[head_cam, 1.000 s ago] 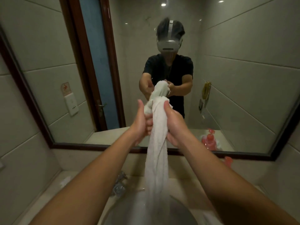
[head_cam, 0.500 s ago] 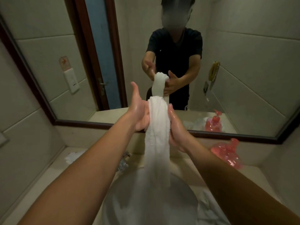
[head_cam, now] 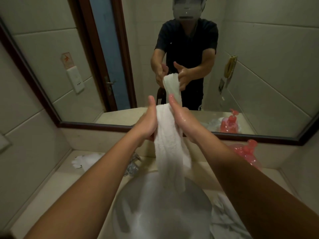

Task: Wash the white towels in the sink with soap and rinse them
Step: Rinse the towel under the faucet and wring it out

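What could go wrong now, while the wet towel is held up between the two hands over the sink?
1. The left hand and right hand press the towel between mostly straight, wet fingers, so it may slip down.
2. Its lower end hangs near the back rim of the sink; water may drip onto the counter.
3. The pink bag lies close to the right forearm and could be knocked.

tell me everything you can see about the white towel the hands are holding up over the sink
The white towel is terry-like cloth bunched lengthwise into a thick rope, looking wet. It hangs roughly upright, its top end pressed between the palms of the left hand and the right hand, whose fingers look mostly straight. Its lower end spreads and trails down into the round sink. Its top end and both hands also show reflected in the mirror.
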`<state>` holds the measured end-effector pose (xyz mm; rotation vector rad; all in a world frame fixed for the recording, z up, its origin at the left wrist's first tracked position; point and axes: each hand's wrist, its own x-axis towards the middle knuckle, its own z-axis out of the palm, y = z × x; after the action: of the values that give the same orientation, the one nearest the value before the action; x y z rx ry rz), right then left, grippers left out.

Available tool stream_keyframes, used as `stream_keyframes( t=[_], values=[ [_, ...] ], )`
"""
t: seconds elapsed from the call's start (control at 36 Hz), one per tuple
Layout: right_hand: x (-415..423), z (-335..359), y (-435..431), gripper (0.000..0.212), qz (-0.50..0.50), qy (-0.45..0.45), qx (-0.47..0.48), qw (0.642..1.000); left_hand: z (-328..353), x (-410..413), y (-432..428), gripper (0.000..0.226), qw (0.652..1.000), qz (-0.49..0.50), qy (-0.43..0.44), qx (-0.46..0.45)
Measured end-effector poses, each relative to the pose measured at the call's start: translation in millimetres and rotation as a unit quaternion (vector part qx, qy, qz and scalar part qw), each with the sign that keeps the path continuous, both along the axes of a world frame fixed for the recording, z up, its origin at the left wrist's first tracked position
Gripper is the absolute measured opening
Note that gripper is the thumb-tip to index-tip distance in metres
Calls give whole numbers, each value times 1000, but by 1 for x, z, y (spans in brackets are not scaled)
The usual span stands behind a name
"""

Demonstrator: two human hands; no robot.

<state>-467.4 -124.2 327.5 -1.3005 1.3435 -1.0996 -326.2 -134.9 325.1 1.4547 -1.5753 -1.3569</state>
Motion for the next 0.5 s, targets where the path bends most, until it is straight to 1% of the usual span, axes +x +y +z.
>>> stream_keyframes(
  t=[0.08, 0.17, 0.19, 0.22, 0.28, 0.33, 0.36, 0.42, 0.44, 0.5],
  values=[
    [-13, -7, -3, 125, -28, 50, 7, 998, -5, -2, 2, 112, 999, 6, 51, 9],
    [-26, -26, -9, 126, -29, 41, 27, 998, -11, -10, 4, 102, 988, 18, 150, 20],
    [-30, -27, -8, 124, -32, 33, 30, 998, -12, -14, 5, 98, 984, 20, 176, 18],
    [-32, -24, -5, 117, -33, 28, 28, 999, -13, -17, 6, 95, 980, 18, 195, 15],
    [-36, -16, 3, 94, -42, 32, 9, 999, -13, -23, 7, 95, 973, 11, 232, 6],
    [-41, -15, 6, 70, -73, 52, -28, 996, -9, -30, 12, 97, 967, 3, 255, 3],
    [-41, -16, 7, 63, -98, 68, -56, 991, -8, -34, 13, 98, 964, -4, 264, 0],
    [-38, -20, 10, 58, -142, 77, -108, 981, -4, -41, 13, 100, 961, -21, 275, -14],
    [-36, -22, 11, 58, -163, 68, -122, 977, -2, -44, 13, 101, 960, -31, 278, -22],
    [-33, -23, 15, 63, -205, 37, -130, 969, 6, -45, 9, 102, 961, -40, 272, -43]
  ],
)
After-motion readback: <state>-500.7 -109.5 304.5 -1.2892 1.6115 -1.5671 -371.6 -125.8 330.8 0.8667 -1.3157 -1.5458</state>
